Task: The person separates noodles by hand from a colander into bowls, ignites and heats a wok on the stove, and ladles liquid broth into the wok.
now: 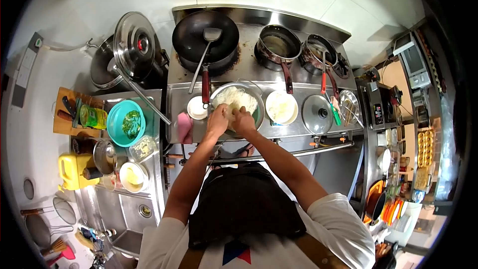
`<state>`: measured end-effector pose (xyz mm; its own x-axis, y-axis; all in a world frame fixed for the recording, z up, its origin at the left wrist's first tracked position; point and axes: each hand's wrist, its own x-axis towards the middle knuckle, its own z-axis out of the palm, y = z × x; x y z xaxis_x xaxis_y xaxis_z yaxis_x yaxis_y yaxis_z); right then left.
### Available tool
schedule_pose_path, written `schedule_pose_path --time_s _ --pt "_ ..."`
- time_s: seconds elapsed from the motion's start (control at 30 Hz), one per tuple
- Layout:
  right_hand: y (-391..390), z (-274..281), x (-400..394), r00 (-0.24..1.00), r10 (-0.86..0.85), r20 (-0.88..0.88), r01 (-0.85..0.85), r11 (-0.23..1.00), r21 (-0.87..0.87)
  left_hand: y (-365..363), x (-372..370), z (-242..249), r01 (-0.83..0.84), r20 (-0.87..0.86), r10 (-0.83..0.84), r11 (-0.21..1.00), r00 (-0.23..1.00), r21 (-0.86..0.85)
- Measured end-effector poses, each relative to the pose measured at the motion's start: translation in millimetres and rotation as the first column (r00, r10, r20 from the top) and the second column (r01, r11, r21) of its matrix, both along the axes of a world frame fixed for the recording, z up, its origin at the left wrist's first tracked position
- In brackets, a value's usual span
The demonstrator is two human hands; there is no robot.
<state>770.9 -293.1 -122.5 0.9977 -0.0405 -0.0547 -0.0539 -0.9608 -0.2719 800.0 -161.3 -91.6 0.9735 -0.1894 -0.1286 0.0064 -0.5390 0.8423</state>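
Note:
A round metal bowl [259, 89] on the steel counter holds a mound of thin white noodles [236, 96]. Both my hands reach over its near side, close together. My left hand [217, 121] has its fingers bent into the near edge of the noodles. Beside it, my right hand [243, 120] is curled on the same pale strands; the fingertips are partly hidden. Left of the bowl sits a small white bowl [197, 108] with white contents. To the right stands a white bowl [282, 107] with pale food in it.
Behind, a black wok [205, 37] with a spatula [205, 52] and two saucepans [279, 47] stand on the stove; their handles point toward me. A glass lid [317, 114] lies at right. At left are a turquoise basin [125, 123] with greens, a yellow jug [74, 172] and a sink [119, 211].

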Motion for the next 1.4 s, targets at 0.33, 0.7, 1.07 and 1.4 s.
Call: schedule_pose_path --time_s 0.33,0.7,1.07,1.4 --pt "-53 83 20 0.969 -0.131 -0.211 0.248 0.595 0.765 9 -3 -40 -0.081 -0.140 0.021 0.894 0.990 -0.440" --pt "-34 48 6 0.978 -0.131 -0.163 0.209 0.621 0.755 -10 -4 0 -0.271 -0.446 -0.154 0.608 0.882 -0.746" --pt "-61 21 14 0.896 -0.443 0.023 0.265 0.576 0.773 0 5 -40 -0.415 -0.469 0.106 0.661 0.877 -0.625" --pt "-30 31 0 0.963 -0.112 -0.244 0.263 0.576 0.774 -5 -10 -11 -0.277 -0.442 -0.140 0.604 0.886 -0.747"
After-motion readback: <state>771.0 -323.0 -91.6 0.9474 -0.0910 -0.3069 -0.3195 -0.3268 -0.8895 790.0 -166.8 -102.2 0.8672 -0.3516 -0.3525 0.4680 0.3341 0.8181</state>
